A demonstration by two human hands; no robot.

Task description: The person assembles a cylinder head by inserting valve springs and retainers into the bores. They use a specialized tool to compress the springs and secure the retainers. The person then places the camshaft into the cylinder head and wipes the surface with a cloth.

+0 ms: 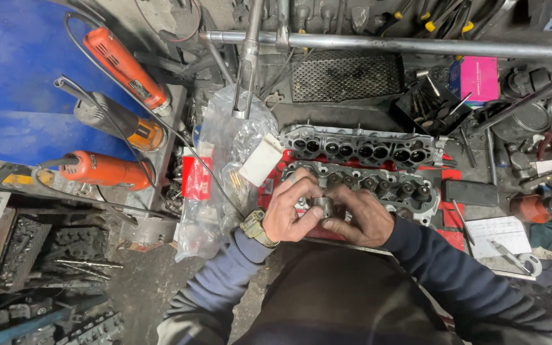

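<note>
— My left hand point(294, 214) and right hand point(360, 220) are together, fingertips pinched on a small grey steel cylindrical cup point(321, 206), held just near of the long grey aluminium cylinder head point(378, 179).

— How does it handle?

— Stiff, dense for its size, probably oily and slippery, I'd judge. I take it by the round side wall, left of the clear plastic bag point(225, 166).

**Even workshop light, sharp centre, stretched edges**

Light falls from above, fairly bright and cool, with soft shadows. A mild sheen sits on the clear crumpled plastic bag point(225, 160) and the long grey metal pipe point(391, 43). The lower corners go dim, perhaps slightly blurred. Edges bow outward from wide-angle distortion.
</note>
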